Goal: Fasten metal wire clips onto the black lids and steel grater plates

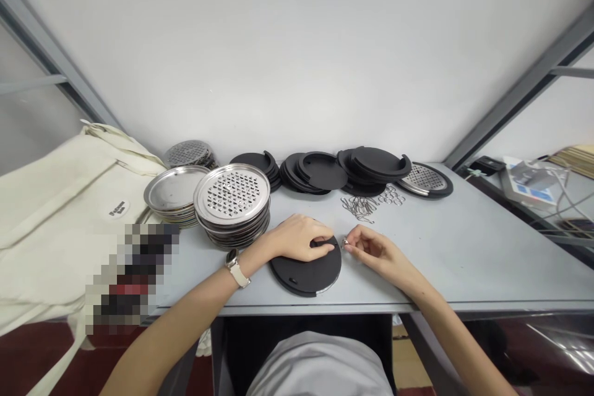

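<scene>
My left hand [302,237] lies over a black round disc [309,272] near the table's front edge, its fingers curled and gripping the disc at its right side. A small slot shows in the disc's lower part; the wrist above it wears a watch [236,267]. Just right of the disc, my right hand [374,253] pinches a small shiny metal piece [345,241] between thumb and fingertips. Its exact shape is too small to make out. Behind the right hand lie a pile of thin metal hooks or clips [359,206] and several small metal rings [392,195].
Left of the disc stands a stack of round metal grater plates [232,195], beside a stack of plain metal plates [174,189]. Black discs [320,170] are piled along the wall. A black-rimmed grater [426,179] rests back right. A cream cloth bag [60,210] covers the left side.
</scene>
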A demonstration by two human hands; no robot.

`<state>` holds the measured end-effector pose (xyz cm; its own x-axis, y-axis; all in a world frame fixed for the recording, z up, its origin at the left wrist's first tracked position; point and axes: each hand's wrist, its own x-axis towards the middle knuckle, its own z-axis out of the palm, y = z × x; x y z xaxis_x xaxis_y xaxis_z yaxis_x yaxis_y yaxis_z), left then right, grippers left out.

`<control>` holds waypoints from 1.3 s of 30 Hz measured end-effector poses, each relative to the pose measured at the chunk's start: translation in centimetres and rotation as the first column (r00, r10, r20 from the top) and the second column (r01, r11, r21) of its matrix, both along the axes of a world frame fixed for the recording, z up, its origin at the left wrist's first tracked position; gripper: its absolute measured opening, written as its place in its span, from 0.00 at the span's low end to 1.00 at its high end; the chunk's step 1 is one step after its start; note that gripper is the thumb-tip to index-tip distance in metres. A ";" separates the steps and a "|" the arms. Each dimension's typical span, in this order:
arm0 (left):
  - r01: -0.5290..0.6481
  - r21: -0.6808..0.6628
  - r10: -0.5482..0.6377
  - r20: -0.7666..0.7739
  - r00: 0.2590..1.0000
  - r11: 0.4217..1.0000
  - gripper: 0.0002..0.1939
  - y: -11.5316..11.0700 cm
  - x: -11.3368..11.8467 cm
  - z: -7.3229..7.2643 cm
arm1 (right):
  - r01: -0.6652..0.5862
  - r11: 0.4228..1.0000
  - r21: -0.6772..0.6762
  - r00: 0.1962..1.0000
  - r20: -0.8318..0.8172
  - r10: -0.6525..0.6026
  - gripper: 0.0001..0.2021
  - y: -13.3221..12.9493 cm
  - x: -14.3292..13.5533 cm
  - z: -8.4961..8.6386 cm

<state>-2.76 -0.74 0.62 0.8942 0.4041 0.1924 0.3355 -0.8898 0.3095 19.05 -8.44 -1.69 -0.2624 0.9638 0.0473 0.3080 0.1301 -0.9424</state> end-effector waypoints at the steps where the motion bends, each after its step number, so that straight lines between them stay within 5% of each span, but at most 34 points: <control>1: -0.001 0.000 0.001 -0.003 1.000 1.000 0.14 0.0 0.0 0.0 | 0.007 1.000 0.004 1.000 -0.006 -0.007 0.11 0.0 0.0 0.0; 9: 0.009 0.003 -0.009 0.002 1.000 1.000 0.14 0.0 -0.1 0.1 | 0.030 0.999 -0.031 1.000 0.001 -0.030 0.12 0.1 0.0 0.1; 20: 0.011 0.005 -0.011 0.002 1.000 1.000 0.14 0.0 -0.1 0.1 | -0.004 0.974 0.225 0.988 0.152 -0.031 0.06 -0.7 -0.1 1.8; 27: -0.001 0.003 0.001 -0.009 1.000 1.000 0.14 -0.1 0.0 0.1 | 0.094 0.981 0.170 0.992 0.071 -0.107 0.10 -0.8 -0.1 1.5; 39: -0.002 -0.009 0.002 -0.011 1.000 1.000 0.14 0.0 -0.1 0.0 | 0.065 0.990 0.124 0.988 0.128 -0.081 0.13 -0.5 -0.3 1.0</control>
